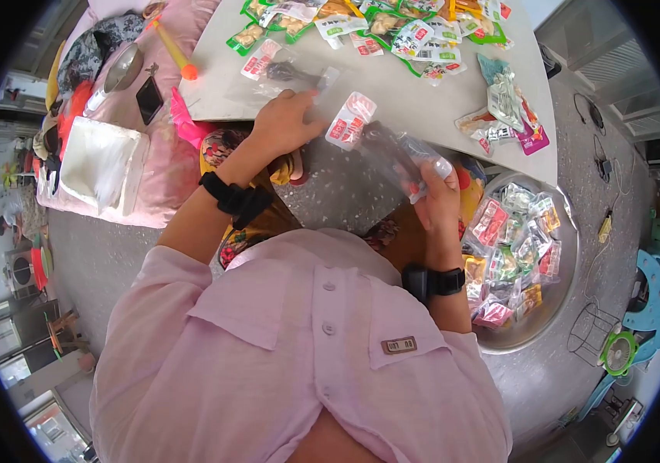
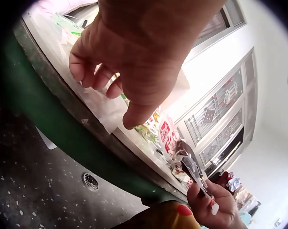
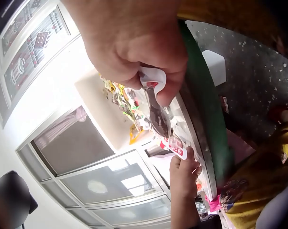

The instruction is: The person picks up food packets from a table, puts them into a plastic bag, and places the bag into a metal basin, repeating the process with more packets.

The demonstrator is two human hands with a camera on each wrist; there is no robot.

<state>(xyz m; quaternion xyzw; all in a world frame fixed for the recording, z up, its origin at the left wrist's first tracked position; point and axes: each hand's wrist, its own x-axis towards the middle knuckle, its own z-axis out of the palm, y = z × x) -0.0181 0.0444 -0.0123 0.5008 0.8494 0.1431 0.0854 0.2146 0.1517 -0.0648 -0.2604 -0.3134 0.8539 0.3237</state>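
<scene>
My right hand (image 1: 440, 197) pinches one end of a long clear plastic food packet (image 1: 384, 147) with a dark brown piece inside and a red and white label (image 1: 351, 119) at its far end. In the right wrist view, thumb and fingers close on the packet's pale end, and the dark piece (image 3: 157, 114) hangs away from them. At the table's near edge is my left hand (image 1: 287, 122), its fingers loosely bent over the tabletop. Just beyond those fingers lies a similar packet (image 1: 287, 73) with dark contents. The left wrist view shows clear film (image 2: 103, 112) below the fingertips.
Many snack packets (image 1: 384, 27) cover the table's far side, with a smaller group (image 1: 507, 108) at right. A metal basin (image 1: 565, 285) of packets stands at lower right. On a pink-covered surface at left are a white foam box (image 1: 75, 166) and a phone (image 1: 149, 100).
</scene>
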